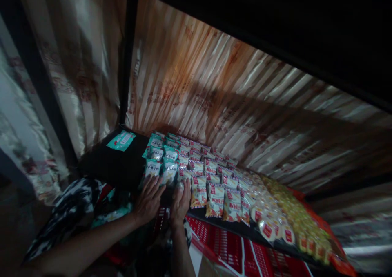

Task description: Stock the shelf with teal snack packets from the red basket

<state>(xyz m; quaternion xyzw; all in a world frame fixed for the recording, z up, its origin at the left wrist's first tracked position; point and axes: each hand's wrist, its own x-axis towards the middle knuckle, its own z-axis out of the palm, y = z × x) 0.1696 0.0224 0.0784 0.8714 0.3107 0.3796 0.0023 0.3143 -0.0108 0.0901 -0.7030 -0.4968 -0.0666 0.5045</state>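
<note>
My left hand [148, 199] lies with its fingers stretched out against the front of the teal snack packets [153, 167], which stand in short rows on a black shelf [101, 162]. Beside it, my right hand [180, 203] also has straight fingers; they rest at the lower edge of a white-and-red packet [185, 174] in the neighbouring row. Neither hand appears to grip anything. A single teal packet [121, 140] lies flat on the shelf, away to the left of the rows.
Round-looking white packs [269, 228] and yellow packs [306, 228] fill the shelf's right side, next to orange-red wrapping [339, 264]. Red baskets [220, 244] stand below the front edge. A creased plastic sheet [196, 77] hangs behind, with a dark frame overhead.
</note>
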